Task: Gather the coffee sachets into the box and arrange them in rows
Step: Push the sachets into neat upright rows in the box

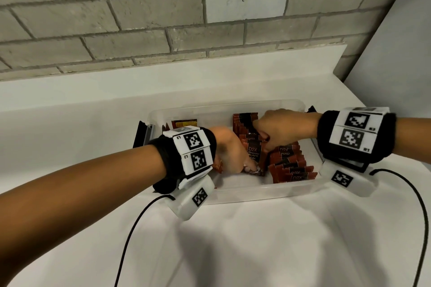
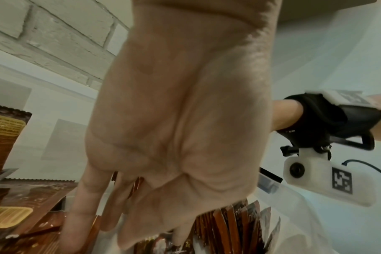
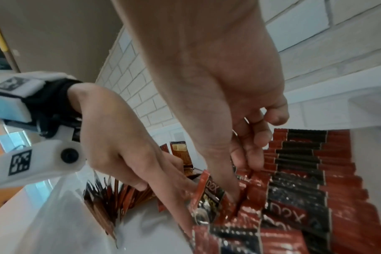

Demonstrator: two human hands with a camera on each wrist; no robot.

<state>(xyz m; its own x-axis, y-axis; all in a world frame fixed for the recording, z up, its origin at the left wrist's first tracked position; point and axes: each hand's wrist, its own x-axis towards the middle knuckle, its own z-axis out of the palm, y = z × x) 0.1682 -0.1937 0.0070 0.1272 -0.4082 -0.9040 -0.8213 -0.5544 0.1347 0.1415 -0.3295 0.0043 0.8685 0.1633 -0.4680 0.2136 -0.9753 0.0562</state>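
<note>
Inside the clear plastic box (image 1: 275, 196), both hands work on arranging: the right hand (image 1: 283, 129) pinches a sachet row (image 3: 298, 173), the left hand (image 1: 229, 152) steadies an upright coffee sachet (image 1: 255, 156) with straight fingers, which next needs tucking flush into that row.

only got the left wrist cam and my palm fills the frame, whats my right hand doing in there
Observer: Your right hand is inside the clear plastic box, its fingers curled round a bunch of red-and-black coffee sachets.
Operator: and my left fingers, touching anything
Observer: Yes. The left hand has straight fingers against one upright black D2X sachet.
Operator: any row on the right side
Observer: A leaning row of sachets, also red and black, stands along the box's right side.
</note>
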